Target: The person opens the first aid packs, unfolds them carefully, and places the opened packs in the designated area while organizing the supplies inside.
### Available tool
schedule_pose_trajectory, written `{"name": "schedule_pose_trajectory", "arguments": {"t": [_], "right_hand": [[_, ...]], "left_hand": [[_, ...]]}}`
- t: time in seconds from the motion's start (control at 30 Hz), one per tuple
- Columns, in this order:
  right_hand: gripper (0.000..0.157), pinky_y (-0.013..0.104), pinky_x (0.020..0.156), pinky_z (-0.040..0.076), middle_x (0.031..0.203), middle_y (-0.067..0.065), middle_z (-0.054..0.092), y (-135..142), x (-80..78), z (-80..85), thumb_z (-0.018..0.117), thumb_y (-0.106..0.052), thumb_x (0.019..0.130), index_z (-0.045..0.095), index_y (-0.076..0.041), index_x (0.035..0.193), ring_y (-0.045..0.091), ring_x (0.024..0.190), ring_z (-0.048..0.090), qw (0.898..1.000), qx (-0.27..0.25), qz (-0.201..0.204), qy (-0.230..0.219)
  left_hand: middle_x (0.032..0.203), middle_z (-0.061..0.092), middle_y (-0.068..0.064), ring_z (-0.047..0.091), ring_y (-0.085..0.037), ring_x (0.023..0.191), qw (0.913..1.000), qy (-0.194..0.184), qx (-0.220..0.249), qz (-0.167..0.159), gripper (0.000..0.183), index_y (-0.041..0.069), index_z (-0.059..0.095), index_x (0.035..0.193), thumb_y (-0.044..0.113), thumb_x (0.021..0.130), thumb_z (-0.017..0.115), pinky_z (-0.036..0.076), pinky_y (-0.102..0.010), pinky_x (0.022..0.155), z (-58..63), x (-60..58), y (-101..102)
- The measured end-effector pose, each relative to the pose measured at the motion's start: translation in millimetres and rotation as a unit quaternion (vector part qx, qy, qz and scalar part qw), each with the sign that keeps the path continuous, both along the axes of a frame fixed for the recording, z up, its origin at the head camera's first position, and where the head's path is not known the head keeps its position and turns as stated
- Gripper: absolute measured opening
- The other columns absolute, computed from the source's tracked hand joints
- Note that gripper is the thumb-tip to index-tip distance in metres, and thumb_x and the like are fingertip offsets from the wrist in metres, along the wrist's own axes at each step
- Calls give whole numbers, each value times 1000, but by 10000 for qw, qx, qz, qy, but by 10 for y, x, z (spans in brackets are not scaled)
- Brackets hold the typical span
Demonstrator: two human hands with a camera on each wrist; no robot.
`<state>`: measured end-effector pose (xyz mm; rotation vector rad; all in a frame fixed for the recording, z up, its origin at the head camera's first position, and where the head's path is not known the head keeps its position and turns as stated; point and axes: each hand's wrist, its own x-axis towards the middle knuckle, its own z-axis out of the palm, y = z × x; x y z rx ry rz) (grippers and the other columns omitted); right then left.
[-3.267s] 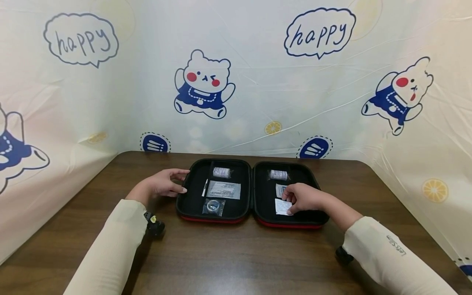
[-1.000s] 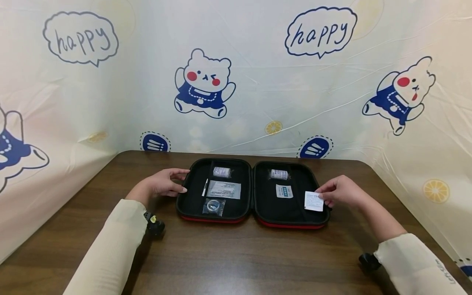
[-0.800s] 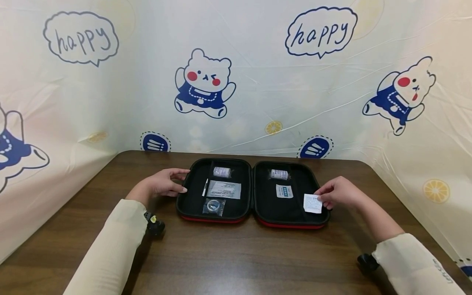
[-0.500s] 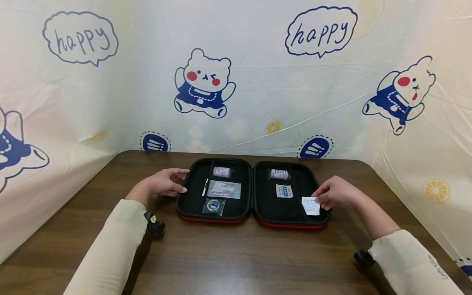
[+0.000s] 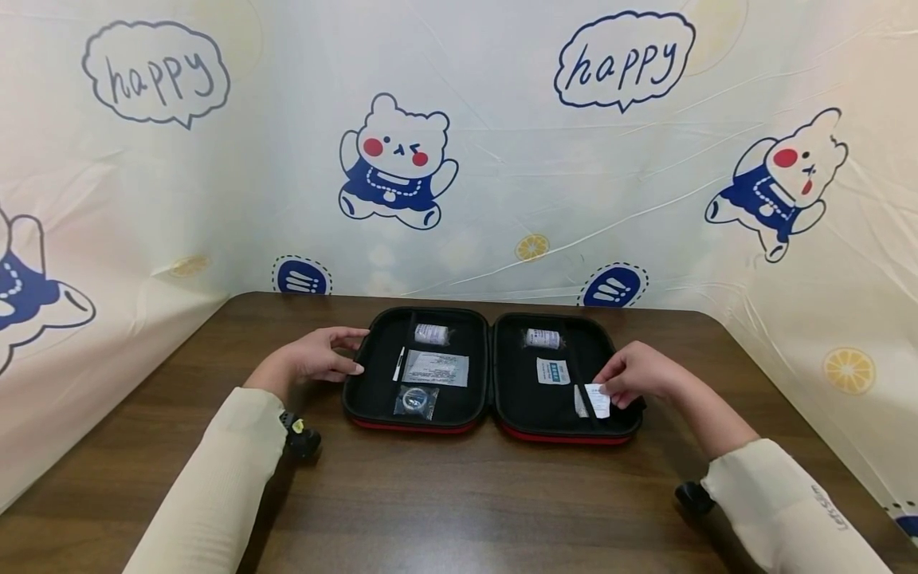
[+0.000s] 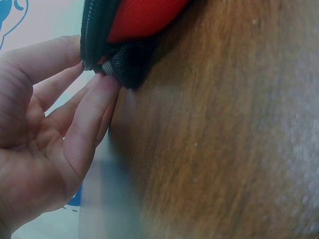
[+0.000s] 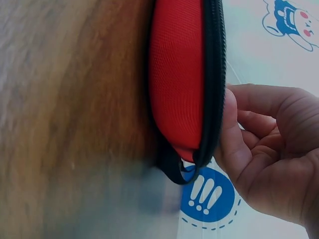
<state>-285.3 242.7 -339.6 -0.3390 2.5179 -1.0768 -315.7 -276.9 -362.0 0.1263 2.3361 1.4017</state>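
A zip case (image 5: 531, 422) with black lining and red shell lies unfolded on the table. My right hand (image 5: 641, 376) pinches a small white printed sachet (image 5: 601, 403) over the case's right half; a black elastic strap (image 5: 582, 389) crosses in front of the sachet's left part. In the right wrist view the case wall hides the sachet and fingertips. At the case's left edge, my left hand (image 5: 319, 356) holds the rim between thumb and fingers; the left wrist view has the thumb against a black fabric loop (image 6: 130, 64) there. Another sachet (image 5: 552, 371) lies nearby in the right half.
Wrapped rolls (image 5: 432, 335) sit at the back of both halves. The left half also holds a clear flat packet (image 5: 436, 369), a thin white stick (image 5: 398, 365) and a bagged ring-shaped coil (image 5: 414, 402). Beneath is a brown wooden table (image 5: 459, 502), with a printed curtain (image 5: 488, 159) behind.
My right hand took the white sachet from mid-half to the right edge, then brought it back left, its left part now behind the lifted strap. The left hand stayed put.
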Motion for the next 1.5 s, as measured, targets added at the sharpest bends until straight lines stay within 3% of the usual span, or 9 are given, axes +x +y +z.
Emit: {"name": "schedule_pose_trajectory", "arguments": {"t": [0.23,0.5,0.77,1.13,1.33,1.5], "right_hand": [[9,32,62,59,80,9,67,-63,-41,-76,68,3,87,72,5,95,15,64,61,9996,-94,140,220],[8,31,63,59,80,10,67,-68,-73,-143,67,4,88,70,7,94,15,64,64,9992,-376,102,13],[8,32,63,59,79,10,65,-134,-65,-183,64,10,86,67,11,93,15,65,64,9975,-647,294,-20],[11,33,63,59,86,13,66,-253,-33,-265,62,13,83,66,15,93,15,66,64,9960,-897,-40,23],[12,34,66,59,92,16,67,-287,-45,-269,64,10,84,69,13,94,16,70,64,9974,-678,-219,54],[20,35,67,59,95,18,66,-280,-34,-234,62,11,84,65,15,104,18,72,64,9985,-444,-312,88]], "left_hand": [[148,31,-25,52,-36,117,10000,11,5,-9,80,10,31,153,9,85,75,52,-43,91,-12,-2,-1],[149,31,-25,52,-36,117,10000,41,-11,-24,80,11,31,153,10,85,75,52,-43,91,-17,2,3],[145,34,-24,56,-29,106,10000,50,1,52,80,10,32,152,7,85,75,55,-40,87,-28,-14,9],[145,34,-24,56,-30,108,10000,31,-6,54,80,11,32,152,9,85,75,54,-41,89,-38,-23,8],[145,34,-24,55,-31,109,10000,10,40,69,80,11,33,152,9,85,75,54,-42,89,-39,-26,11],[146,34,-24,54,-33,112,10000,34,19,67,79,10,33,152,10,85,75,53,-43,90,-38,-17,25]]}}
